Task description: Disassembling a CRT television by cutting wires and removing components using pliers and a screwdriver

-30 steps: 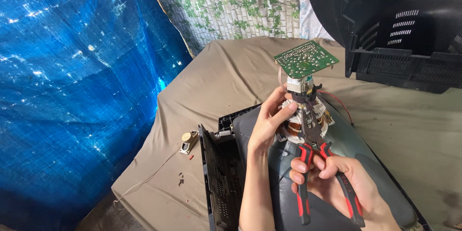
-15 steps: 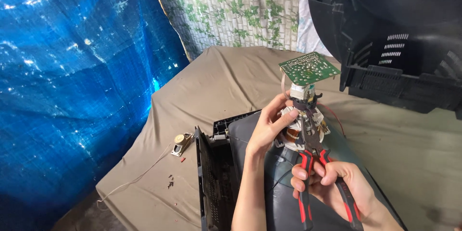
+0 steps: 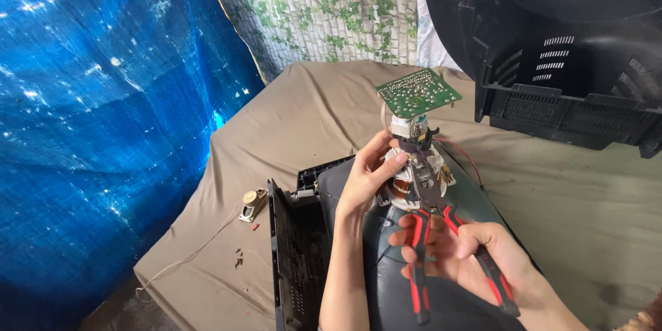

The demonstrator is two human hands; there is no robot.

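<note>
A dark grey picture tube (image 3: 400,289) lies face down in a black front frame (image 3: 293,262) on the cloth-covered table. Its neck carries a copper-wound yoke (image 3: 414,186) and a small green circuit board (image 3: 417,91) on top. My left hand (image 3: 365,176) grips the yoke from the left side. My right hand (image 3: 476,255) holds red-and-black-handled pliers (image 3: 431,234), whose jaws reach up to the clamp on the neck just above the yoke.
A black television back shell (image 3: 558,48) stands at the upper right. A small loudspeaker (image 3: 253,203) with a thin wire and several loose screws (image 3: 239,258) lie left of the frame. A blue tarp (image 3: 103,96) hangs at left, and an ivy-patterned brick backdrop (image 3: 331,7) stands behind.
The view has shifted slightly. Both hands stay on the tube's neck; the pliers' handles have spread a little wider in my right hand.
</note>
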